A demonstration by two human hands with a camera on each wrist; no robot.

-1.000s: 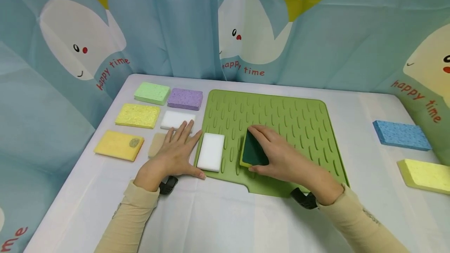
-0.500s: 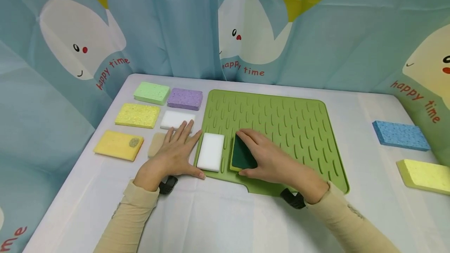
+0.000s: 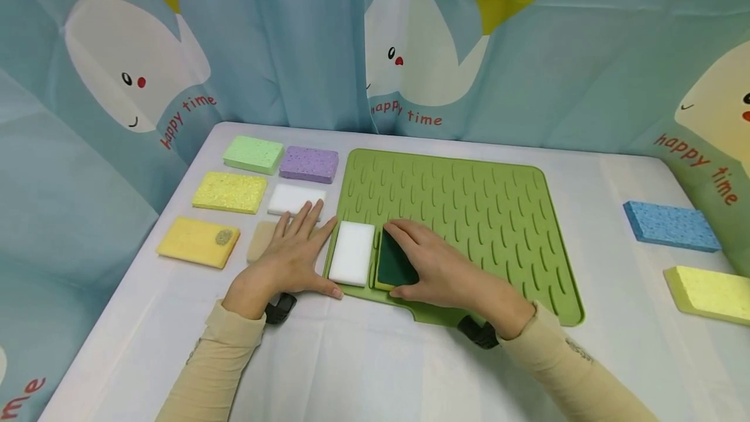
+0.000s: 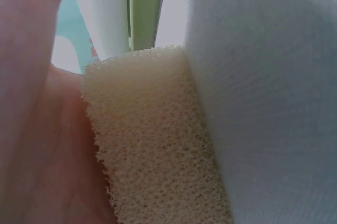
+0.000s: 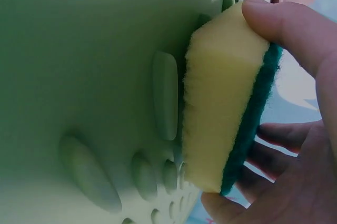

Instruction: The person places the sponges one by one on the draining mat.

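1. The right hand [image 3: 433, 262] grips the scourer [image 3: 394, 264] across its length, thumb against the near end, fingertips at the far end, the palm arched over part of its green face.
2. The scourer is over the mat, towards its near left corner, yellow foam down. Whether it bears on the ridges or hangs just above them, I cannot tell.
3. It should be very light. The foam looks soft and likely to dent under a hard pinch; the green layer looks stiffer and rough, so slipping seems unlikely and breakage hardly a worry.
4. The two short ends look the best hold: a gentle squeeze there leaves the long sides free beside a neighbour.
5. Just left of it, with a narrow strip of mat between, the white block [image 3: 351, 253] lies by the mat's left edge.
6. The left hand [image 3: 293, 259] has its fingers spread apart and clamps nothing; it lies over the tan sponge [image 3: 260, 239], with fingertips over the white sponge [image 3: 293, 199] and thumb by the mat's near left corner.
7. The green mat [image 3: 498, 200] lies flat on the table [image 3: 351, 370]; the blue sponge [image 3: 670, 225] is well apart, towards the table's right edge.
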